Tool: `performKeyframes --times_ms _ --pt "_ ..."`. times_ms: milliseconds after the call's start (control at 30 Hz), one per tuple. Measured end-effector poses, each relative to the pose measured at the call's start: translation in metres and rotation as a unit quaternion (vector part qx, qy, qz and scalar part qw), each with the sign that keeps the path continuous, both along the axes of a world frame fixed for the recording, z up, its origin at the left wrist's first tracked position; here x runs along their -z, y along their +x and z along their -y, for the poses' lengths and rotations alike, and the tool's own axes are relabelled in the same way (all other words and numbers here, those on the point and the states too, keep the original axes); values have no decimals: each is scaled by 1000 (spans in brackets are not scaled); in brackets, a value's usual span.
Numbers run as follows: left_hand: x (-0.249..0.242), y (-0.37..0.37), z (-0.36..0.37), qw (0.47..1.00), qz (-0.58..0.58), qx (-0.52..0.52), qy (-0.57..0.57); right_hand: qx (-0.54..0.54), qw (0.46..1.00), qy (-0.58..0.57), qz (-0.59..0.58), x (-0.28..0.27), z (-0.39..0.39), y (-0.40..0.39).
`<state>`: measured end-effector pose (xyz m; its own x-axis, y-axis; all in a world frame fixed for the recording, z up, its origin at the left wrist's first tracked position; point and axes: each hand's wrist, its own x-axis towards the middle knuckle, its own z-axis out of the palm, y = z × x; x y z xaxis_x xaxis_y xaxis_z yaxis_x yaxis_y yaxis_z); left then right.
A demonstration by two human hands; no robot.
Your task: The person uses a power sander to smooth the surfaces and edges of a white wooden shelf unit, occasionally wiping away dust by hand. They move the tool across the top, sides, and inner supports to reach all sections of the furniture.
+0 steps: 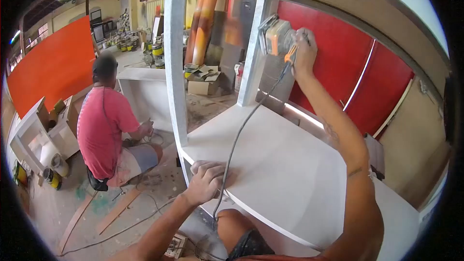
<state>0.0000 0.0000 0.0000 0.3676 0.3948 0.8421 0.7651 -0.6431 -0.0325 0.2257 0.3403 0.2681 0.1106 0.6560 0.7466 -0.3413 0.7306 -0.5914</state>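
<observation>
Gripping the sander (pixel 275 37) with fingers wrapped around its end, the right hand (pixel 304 50) holds it up at the pale post (pixel 251 67) to that hand's left, though I cannot tell whether tool and post touch. Below and left of it, the left hand (pixel 205 183) rests at the edge of the white shelf (pixel 285 164), fingers curled close together, its grip on the board unclear. From the right hand, the cord (pixel 240 128) runs down past the left fingertips, while a person in a red shirt (pixel 104 125) sits left of both hands.
</observation>
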Motion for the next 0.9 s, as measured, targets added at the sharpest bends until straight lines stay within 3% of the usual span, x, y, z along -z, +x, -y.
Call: performKeyframes --times_ms 67,200,367,600,667,900 --pt "-3 -1 -3 1000 1 -4 24 113 992 48 5 8 -15 -1" --pt "-8 -8 7 1000 -15 -11 15 33 998 -13 -43 -29 15 -3" --pt "2 -9 1 999 -30 -14 8 150 980 129 15 -43 -7 1" --pt "-3 1 0 999 -2 -20 31 221 972 70 41 62 41 -17" --pt "-4 2 -1 999 -6 -24 30 37 998 -13 -43 84 55 -19" --pt "-2 2 0 999 -8 -24 25 26 977 -191 -96 164 42 -16"
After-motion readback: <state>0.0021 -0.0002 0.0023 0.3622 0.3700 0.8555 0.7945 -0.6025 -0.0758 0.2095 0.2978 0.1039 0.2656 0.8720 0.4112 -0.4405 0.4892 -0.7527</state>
